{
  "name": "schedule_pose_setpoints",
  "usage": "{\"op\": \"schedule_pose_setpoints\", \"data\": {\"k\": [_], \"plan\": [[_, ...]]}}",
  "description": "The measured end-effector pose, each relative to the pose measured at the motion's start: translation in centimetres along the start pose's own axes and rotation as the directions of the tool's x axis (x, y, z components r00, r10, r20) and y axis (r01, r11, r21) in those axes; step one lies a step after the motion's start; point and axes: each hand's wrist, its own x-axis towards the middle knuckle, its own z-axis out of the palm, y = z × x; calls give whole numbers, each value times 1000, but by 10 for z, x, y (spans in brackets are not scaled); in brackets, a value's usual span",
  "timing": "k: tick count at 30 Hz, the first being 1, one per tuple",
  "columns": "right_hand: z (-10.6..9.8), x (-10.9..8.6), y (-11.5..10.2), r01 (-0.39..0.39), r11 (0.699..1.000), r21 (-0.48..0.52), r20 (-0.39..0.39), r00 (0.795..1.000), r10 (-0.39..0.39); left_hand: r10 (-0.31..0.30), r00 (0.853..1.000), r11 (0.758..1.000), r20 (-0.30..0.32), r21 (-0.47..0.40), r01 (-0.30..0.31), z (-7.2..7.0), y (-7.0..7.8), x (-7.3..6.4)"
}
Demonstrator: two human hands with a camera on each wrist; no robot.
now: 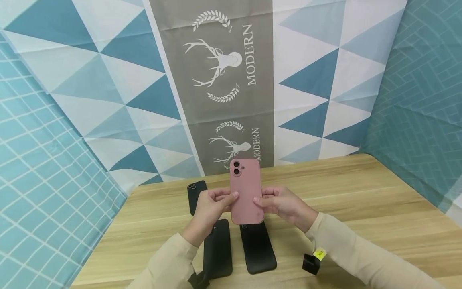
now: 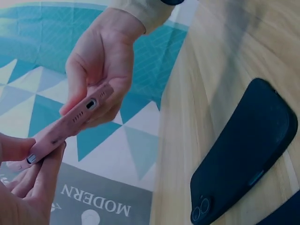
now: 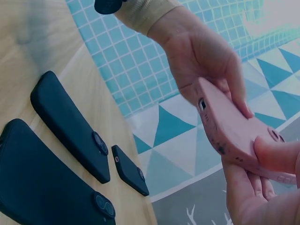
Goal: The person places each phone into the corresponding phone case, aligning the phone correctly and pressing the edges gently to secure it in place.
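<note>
Both hands hold a phone in a pink case [image 1: 246,192] upright above the table, its back and dark camera lenses toward the head camera. My left hand [image 1: 213,204] pinches its left edge, thumb on the back and fingers behind. My right hand [image 1: 285,202] pinches the right edge the same way. The left wrist view shows the pink case's bottom edge [image 2: 72,123] with port and speaker holes. Dark smudges mark that edge [image 3: 218,143] in the right wrist view. The phone's front is hidden from the head view.
On the wooden table [image 1: 343,192] lie a small black phone [image 1: 196,194] at the back left, a black phone [image 1: 219,253] beneath the left forearm and another black phone [image 1: 259,249] below the pink one. A patterned cloth wall [image 1: 306,80] stands behind. A black wrist device [image 1: 311,264] hangs by the right sleeve.
</note>
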Motion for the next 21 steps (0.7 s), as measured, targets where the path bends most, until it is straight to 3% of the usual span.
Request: {"op": "schedule_pose_setpoints", "data": {"k": [3, 7, 10, 17, 21], "plan": [[0, 1, 1, -4, 1000, 7, 20, 1000, 4, 1, 999, 1000, -40, -21, -1, 1, 1, -2], [2, 3, -3, -27, 1000, -14, -34, 999, 27, 3, 999, 999, -48, -39, -5, 0, 3, -5], [2, 5, -6, -20, 1000, -22, -71, 997, 18, -1, 1000, 999, -19, -43, 0, 0, 2, -6], [-2, 3, 0, 0, 1000, -19, -52, 999, -1, -46, 993, 999, 104, -14, 48, -1, -5, -7], [-1, 1, 3, 1, 1000, -9, -42, 999, -2, -30, 996, 999, 84, 24, 28, -1, -4, -6]]}}
